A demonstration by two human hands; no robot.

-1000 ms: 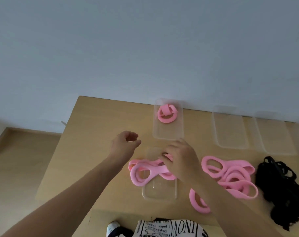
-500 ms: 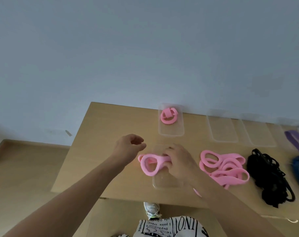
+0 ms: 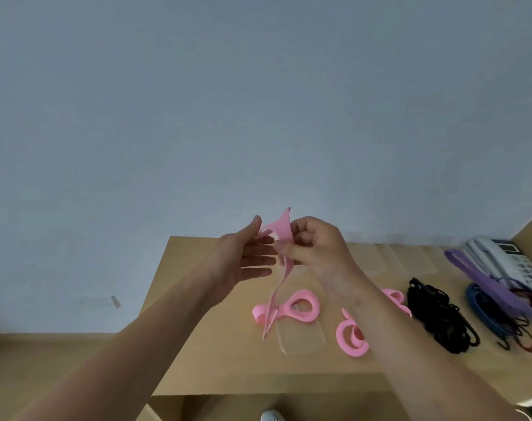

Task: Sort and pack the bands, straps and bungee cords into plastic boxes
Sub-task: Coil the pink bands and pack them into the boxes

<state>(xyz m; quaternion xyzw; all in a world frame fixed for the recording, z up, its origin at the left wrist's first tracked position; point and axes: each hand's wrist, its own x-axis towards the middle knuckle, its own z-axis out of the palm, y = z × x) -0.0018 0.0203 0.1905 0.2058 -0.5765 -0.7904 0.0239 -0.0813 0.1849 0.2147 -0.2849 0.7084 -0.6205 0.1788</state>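
Head view: right hand grip pinches pink band; left hand fingers straight.

band on box | cords right | phone far right

A pink band hangs lifted above the worktop, its top pinched, its lower end trailing down beside a clear box. A looped pink band lies across that box's far end. More pink bands lie just right of it (partly hidden by a forearm). Further right sit a black cord pile, blue cords and purple straps. Empty clear boxes line the far edge.
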